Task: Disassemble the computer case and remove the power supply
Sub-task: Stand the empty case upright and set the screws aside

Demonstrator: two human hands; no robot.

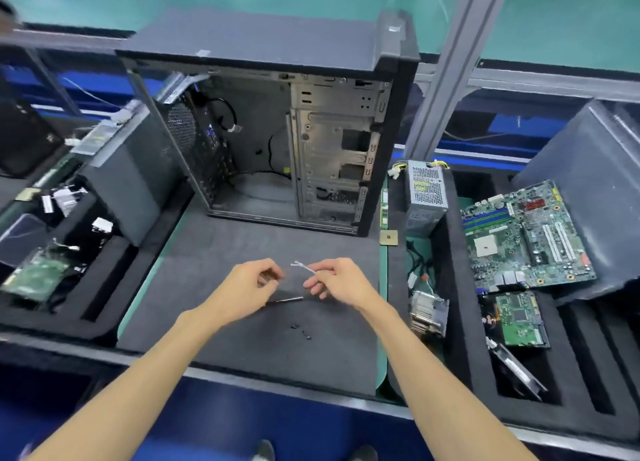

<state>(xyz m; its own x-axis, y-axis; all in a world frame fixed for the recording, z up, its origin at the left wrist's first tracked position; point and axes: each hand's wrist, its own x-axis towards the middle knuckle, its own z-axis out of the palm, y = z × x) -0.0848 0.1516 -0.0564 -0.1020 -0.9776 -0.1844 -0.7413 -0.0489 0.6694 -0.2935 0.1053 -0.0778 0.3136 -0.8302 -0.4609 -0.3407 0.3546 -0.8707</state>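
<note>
A: Where's the task's thing? Black metal tower computer case (277,131) stands upright at the back of the grey foam-matted table (214,322), side panel off, interior nearly bare — loose cables only.

B: And the power supply? A silver perforated metal power supply box (426,192) stands in the black foam tray (453,287) just right of the case, its yellow wire bundle at the top. Looks already out, I'd judge.

A: Handling? Dense, rigid, sharp sheet edges likely. Take it by the two flat sides, not the wires.

B: Hands? Left hand (247,289) has fingers curled round something small and dark; I can't tell what. Right hand (341,282) pinches a thin white cable tie (304,268). Both over the mat, in front of the case.

A: Around them? Slim dark-handled screwdriver (285,300) lies under the hands, small black screws (301,330) nearby. Green motherboard (526,235) leans further right; finned heatsink (429,313) in the tray near the supply.

B: Obstructions? Cables beside the supply could snag.
</note>
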